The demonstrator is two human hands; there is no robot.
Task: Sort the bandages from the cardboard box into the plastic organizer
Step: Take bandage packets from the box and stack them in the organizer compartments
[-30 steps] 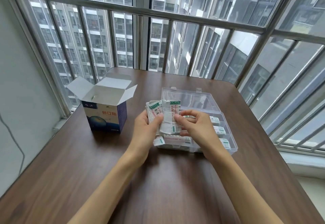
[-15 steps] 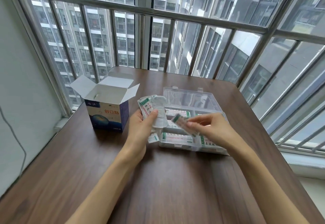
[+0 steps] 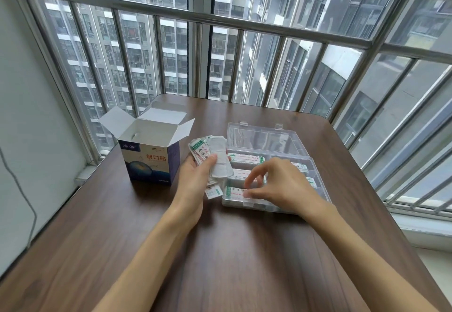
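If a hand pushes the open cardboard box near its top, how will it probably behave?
The cardboard box stands upright, taller than wide, so a high push would probably tip it. What shows of its inside looks empty, so it is likely light and slides easily. Its open flaps look thin and would probably bend.

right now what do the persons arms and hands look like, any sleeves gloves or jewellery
Both forearms are bare up to the bottom frame edge, so no sleeves show. The left hand and right hand wear no gloves. No rings, watch or bracelet are visible on the fingers or wrists.
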